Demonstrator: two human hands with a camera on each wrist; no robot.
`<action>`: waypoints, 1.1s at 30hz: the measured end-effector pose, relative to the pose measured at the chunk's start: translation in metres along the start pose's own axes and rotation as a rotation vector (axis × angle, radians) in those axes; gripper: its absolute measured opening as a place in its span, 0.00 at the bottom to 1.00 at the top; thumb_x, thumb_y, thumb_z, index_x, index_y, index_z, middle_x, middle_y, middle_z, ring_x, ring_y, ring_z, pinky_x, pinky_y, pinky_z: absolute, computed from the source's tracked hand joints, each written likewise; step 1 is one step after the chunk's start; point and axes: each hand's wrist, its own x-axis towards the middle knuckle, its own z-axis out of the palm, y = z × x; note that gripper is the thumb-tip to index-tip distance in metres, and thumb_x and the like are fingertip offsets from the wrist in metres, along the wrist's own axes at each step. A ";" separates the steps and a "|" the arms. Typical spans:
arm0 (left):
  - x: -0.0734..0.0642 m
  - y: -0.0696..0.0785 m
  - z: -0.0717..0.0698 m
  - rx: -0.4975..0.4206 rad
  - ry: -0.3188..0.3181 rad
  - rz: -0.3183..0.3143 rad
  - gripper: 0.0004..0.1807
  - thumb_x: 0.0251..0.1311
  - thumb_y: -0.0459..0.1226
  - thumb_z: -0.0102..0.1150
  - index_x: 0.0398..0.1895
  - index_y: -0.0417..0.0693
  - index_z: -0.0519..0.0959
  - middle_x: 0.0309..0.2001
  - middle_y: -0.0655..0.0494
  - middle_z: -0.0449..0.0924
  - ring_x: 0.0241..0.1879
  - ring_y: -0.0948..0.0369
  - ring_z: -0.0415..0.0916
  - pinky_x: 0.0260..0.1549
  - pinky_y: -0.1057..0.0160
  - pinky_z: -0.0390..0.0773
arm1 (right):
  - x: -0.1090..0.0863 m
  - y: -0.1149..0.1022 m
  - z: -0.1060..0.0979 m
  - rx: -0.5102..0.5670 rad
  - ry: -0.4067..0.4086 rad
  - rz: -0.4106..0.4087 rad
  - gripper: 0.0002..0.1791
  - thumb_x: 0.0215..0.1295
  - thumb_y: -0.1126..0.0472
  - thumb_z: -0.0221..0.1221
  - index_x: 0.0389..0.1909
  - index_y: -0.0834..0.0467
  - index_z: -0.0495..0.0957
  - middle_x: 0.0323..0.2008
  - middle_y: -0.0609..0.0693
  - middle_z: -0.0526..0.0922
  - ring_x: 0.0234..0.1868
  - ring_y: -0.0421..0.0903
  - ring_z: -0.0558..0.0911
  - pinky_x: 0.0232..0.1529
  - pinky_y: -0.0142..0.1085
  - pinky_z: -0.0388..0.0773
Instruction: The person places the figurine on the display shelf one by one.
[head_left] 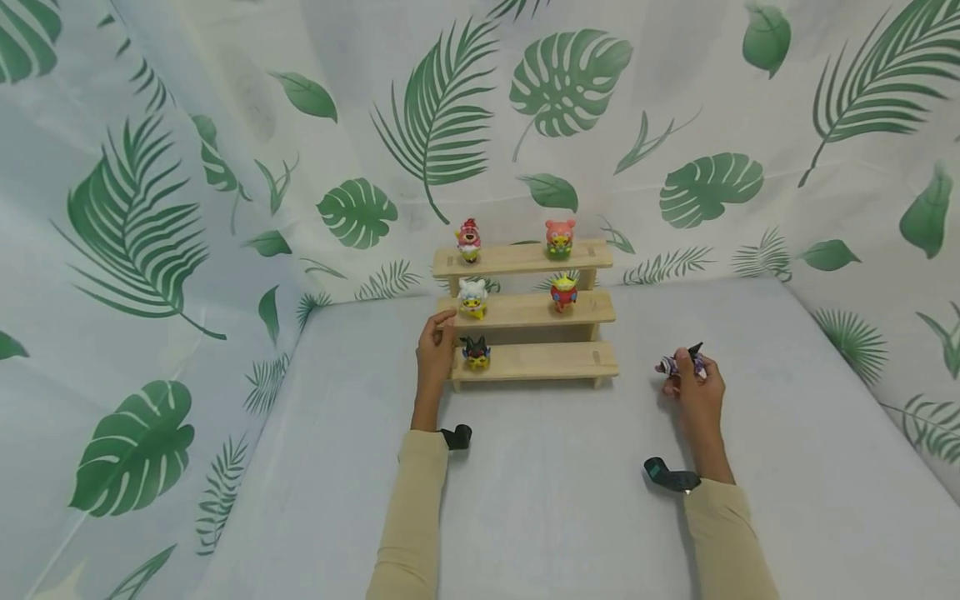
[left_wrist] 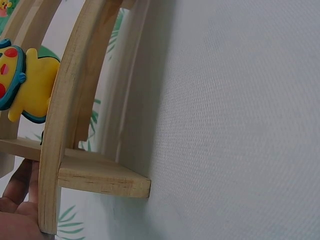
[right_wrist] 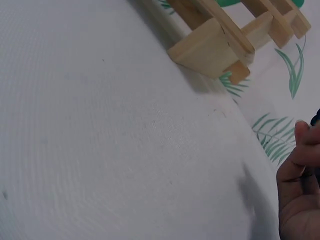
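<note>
My right hand [head_left: 696,387] pinches a small purple, white and black figurine [head_left: 693,363] above the cloth, right of a three-step wooden display shelf [head_left: 540,361]. In the right wrist view, only part of the right hand [right_wrist: 300,192] shows at the edge, and the figurine is mostly hidden. My left hand [head_left: 437,346] is at the shelf's left end, fingertips against the wood beside the middle step. The left wrist view shows its fingers [left_wrist: 20,185] by the shelf's side piece. Nearest it are a white-hooded figurine [head_left: 473,300] and a dark-eared figurine [head_left: 476,353].
On the top step stand a pink-and-red figurine [head_left: 469,240] and a pink-hooded figurine [head_left: 559,239]. A red figurine with a yellow top [head_left: 563,294] is on the middle step's right. Leaf-printed curtain [head_left: 465,100] hangs behind the white-covered table [head_left: 547,492].
</note>
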 end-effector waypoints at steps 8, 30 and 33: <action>-0.001 -0.002 0.000 0.001 -0.006 0.006 0.17 0.72 0.52 0.47 0.56 0.63 0.78 0.41 0.51 0.83 0.33 0.62 0.72 0.30 0.65 0.70 | -0.002 0.002 0.009 0.106 -0.123 -0.045 0.15 0.69 0.59 0.58 0.54 0.56 0.69 0.38 0.43 0.89 0.25 0.40 0.85 0.21 0.27 0.78; 0.001 -0.001 -0.001 -0.040 -0.010 0.054 0.15 0.74 0.48 0.47 0.56 0.61 0.77 0.39 0.53 0.79 0.29 0.63 0.68 0.28 0.65 0.68 | 0.005 0.003 0.020 -0.067 -0.191 -0.082 0.31 0.65 0.62 0.63 0.64 0.55 0.59 0.36 0.35 0.86 0.26 0.34 0.78 0.26 0.24 0.77; 0.000 -0.002 -0.001 -0.042 -0.011 0.049 0.15 0.73 0.48 0.47 0.56 0.61 0.77 0.42 0.55 0.79 0.30 0.64 0.68 0.28 0.65 0.68 | -0.003 -0.004 0.025 -0.061 -0.224 -0.108 0.19 0.65 0.64 0.62 0.53 0.58 0.68 0.37 0.36 0.87 0.27 0.33 0.79 0.27 0.23 0.78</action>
